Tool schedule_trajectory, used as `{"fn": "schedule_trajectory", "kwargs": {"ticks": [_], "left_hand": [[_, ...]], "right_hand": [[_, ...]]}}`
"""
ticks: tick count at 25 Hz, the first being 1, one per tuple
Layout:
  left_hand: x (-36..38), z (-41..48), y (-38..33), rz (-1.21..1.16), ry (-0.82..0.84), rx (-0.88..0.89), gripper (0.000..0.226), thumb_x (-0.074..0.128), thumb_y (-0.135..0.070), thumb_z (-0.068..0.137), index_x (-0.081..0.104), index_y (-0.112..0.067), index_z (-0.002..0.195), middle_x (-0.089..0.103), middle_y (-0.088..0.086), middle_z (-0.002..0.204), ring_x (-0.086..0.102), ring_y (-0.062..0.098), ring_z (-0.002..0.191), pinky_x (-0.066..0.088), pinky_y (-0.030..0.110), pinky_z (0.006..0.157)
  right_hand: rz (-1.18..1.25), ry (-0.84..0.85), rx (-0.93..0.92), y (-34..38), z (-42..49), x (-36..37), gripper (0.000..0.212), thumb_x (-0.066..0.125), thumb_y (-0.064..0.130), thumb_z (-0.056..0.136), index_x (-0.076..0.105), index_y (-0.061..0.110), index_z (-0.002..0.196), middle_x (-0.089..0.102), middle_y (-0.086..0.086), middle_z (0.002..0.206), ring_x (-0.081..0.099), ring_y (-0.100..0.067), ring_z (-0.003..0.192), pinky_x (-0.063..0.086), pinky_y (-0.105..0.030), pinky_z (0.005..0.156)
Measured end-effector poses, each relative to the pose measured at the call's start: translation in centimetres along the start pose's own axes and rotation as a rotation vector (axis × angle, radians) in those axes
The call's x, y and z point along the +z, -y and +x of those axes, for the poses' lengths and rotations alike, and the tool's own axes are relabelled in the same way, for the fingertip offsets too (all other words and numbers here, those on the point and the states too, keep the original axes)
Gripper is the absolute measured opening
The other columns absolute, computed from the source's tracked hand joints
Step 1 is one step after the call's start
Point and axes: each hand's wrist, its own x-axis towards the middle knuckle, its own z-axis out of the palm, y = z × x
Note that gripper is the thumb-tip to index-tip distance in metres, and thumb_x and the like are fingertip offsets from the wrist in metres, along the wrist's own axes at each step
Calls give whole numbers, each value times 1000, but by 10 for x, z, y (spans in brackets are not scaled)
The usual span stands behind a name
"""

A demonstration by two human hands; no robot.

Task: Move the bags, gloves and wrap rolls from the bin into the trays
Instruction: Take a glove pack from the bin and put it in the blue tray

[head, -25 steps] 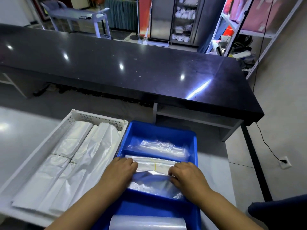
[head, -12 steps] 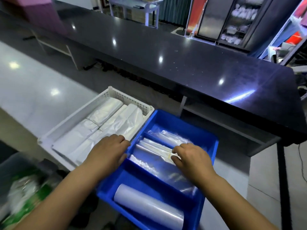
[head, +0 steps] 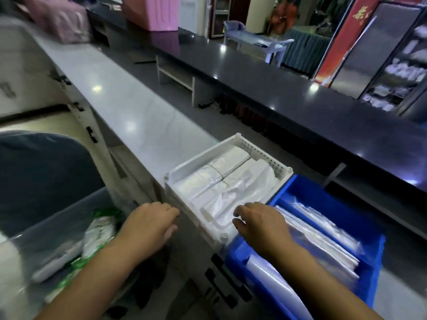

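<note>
Bags, white and banded in bundles, lying in white tray on pale counter. Clear bags and a wrap roll in blue tray, touching the white tray at its 3 o'clock. Grey bin at 9 o'clock, below the counter edge, with green-and-white packets inside, blurred, perhaps gloves. Left hand over the gap between bin and white tray, fingers curled, holding nothing. Right hand above both trays' near corners, fingers spread loose, empty.
</note>
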Motion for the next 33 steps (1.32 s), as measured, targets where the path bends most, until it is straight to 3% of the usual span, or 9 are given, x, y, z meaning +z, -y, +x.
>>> {"fn": "schedule_trajectory", "kwargs": {"ticks": [2, 6, 9, 13, 17, 25, 27, 29, 33], "left_hand": [[4, -38, 48, -32, 40, -103, 25, 63, -36, 78, 63, -24, 100, 68, -2, 94, 65, 23, 89, 52, 34, 72], [21, -111, 145, -52, 45, -267, 18, 65, -33, 77, 63, -26, 93, 70, -3, 91, 66, 22, 85, 49, 33, 64], [34, -158, 198, -100, 76, -414, 22, 52, -39, 85, 58, -30, 104, 67, -6, 108, 61, 20, 100, 48, 33, 74], [49, -213, 249, -147, 70, -576, 29, 52, -43, 85, 59, -33, 112, 68, -7, 112, 62, 16, 99, 50, 28, 75], [68, -241, 276, -208, 79, -658, 28, 54, -38, 84, 62, -32, 110, 70, -4, 108, 65, 21, 92, 51, 29, 71], [117, -263, 313, -217, 251, -830, 29, 49, -34, 86, 58, -30, 114, 67, -2, 110, 63, 20, 95, 45, 28, 71], [130, -256, 322, -243, 255, -887, 30, 49, -34, 86, 58, -30, 114, 68, -3, 110, 63, 20, 94, 45, 29, 71], [143, -245, 329, -290, 254, -940, 29, 51, -32, 86, 60, -28, 113, 69, -1, 108, 63, 22, 94, 47, 31, 73], [168, -225, 337, -295, 295, -938, 23, 60, -32, 81, 64, -27, 104, 71, -2, 97, 66, 23, 86, 50, 32, 68]], "right_hand": [[-4, 14, -53, 57, 18, 12, 27, 40, 36, 91, 61, 20, 97, 66, 0, 94, 59, -24, 92, 44, -33, 67], [15, 73, -197, 169, 50, 39, 26, 41, 36, 88, 61, 20, 88, 65, -1, 86, 60, -23, 81, 41, -31, 61], [8, 151, -247, 227, 67, 62, 25, 43, 32, 88, 61, 16, 83, 64, -5, 82, 59, -26, 78, 38, -32, 59], [9, 263, -249, 279, 83, 95, 23, 42, 32, 90, 61, 19, 89, 63, -2, 89, 58, -23, 83, 43, -36, 65], [-31, 357, -254, 299, 106, 135, 23, 41, 30, 91, 59, 17, 87, 64, -4, 90, 58, -24, 82, 42, -37, 64], [23, 631, -215, 304, 184, 260, 17, 49, 23, 87, 54, 13, 75, 68, -11, 93, 62, -33, 84, 34, -31, 57], [2, 738, -196, 302, 202, 294, 12, 50, 21, 85, 59, 13, 84, 68, -12, 100, 62, -33, 92, 43, -33, 62], [6, 823, -166, 299, 217, 327, 21, 51, 18, 84, 62, 12, 100, 66, -13, 110, 61, -33, 102, 49, -34, 74], [143, 1002, 35, 293, 237, 384, 29, 51, 20, 91, 58, 7, 116, 60, -22, 123, 57, -36, 113, 45, -37, 90]]}}
